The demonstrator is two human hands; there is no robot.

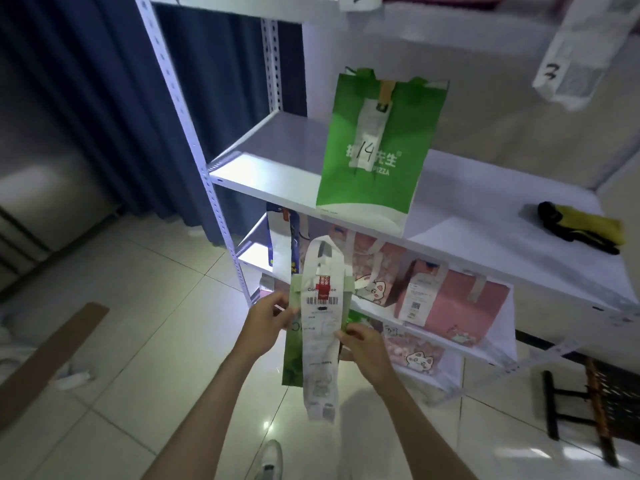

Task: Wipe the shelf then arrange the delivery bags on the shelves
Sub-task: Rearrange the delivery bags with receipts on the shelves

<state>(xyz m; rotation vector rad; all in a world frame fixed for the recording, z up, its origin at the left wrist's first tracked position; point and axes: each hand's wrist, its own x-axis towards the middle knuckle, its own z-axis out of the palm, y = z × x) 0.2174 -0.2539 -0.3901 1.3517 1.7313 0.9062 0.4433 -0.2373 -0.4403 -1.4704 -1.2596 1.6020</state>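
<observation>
Holding a green non-woven delivery bag (pixel 294 344) in mid-air at 6 o'clock, the person stands before the white metal shelf unit (pixel 485 216). The left hand (pixel 268 320) pinches the bag's upper left edge between thumb and curled fingers; the right hand (pixel 363 344) pinches its right edge beside the long white paper receipt (pixel 320 341) that hangs down the bag's front. This two-sided grip probably keeps the soft bag flat and the barcode readable before placing.

At 12 o'clock a taller green-and-white pizza bag marked 14 (pixel 370 150) stands upright on the middle shelf, near the front edge, its label facing outward, presumably for quick reading. At 3 o'clock a crumpled yellow-and-black cloth (pixel 581 232) lies on the same shelf, well apart from that bag, which suggests wiping is finished. On the shelf below, pink cat-printed bags (pixel 450 299) with looped handles stand side by side.

The shelf boards look smooth and matte; the slotted upright (pixel 211 188) is perforated steel. The floor is glossy tile.
</observation>
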